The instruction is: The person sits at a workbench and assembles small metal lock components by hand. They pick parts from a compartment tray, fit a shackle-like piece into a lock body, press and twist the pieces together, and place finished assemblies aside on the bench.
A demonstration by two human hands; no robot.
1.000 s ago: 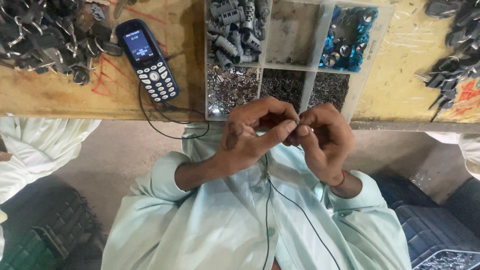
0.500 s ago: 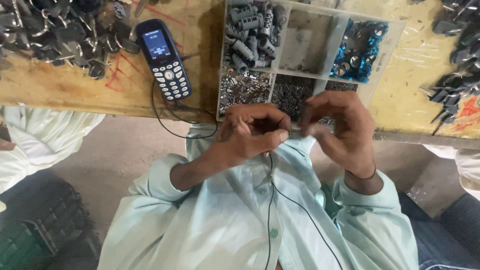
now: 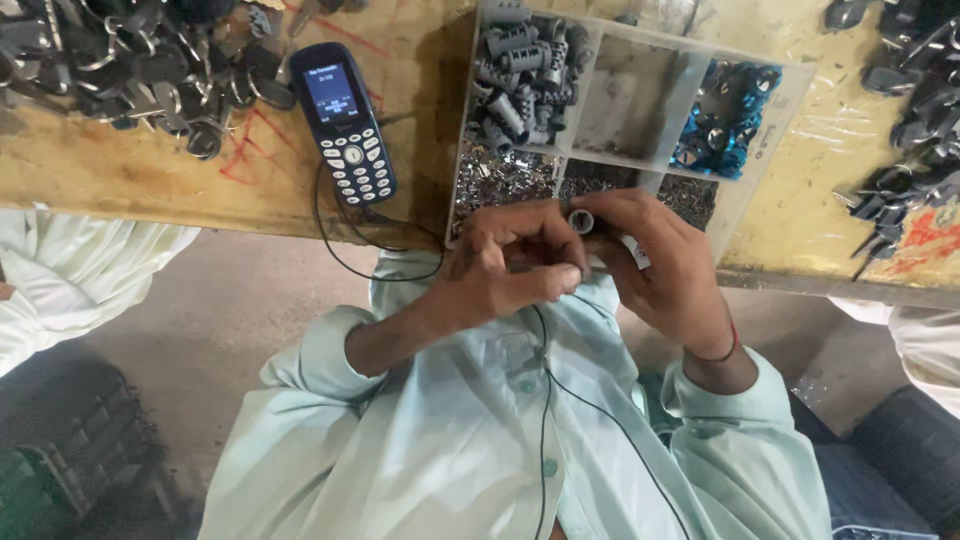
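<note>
From the head view, your two hands meet just in front of the bench (image 3: 200, 180) edge. Your right hand (image 3: 665, 265) pinches one small cylinder part (image 3: 582, 220) between its fingertips; your left hand (image 3: 510, 265) is curled narrow, fingers bent against the same part. One clear plastic tray (image 3: 770, 150) sits on the bench just beyond your hands, split into compartments: grey sleeves (image 3: 520, 85) at upper left, blue pieces (image 3: 725, 120) at upper right, small metal bits (image 3: 500, 180) along the near row. One dark blue keypad phone (image 3: 345, 120) lies left of the tray, screen lit, a black cable running from it down over your shirt. Two heaps of dark metal parts (image 3: 130, 60) lie at the bench's far left and right.
</note>
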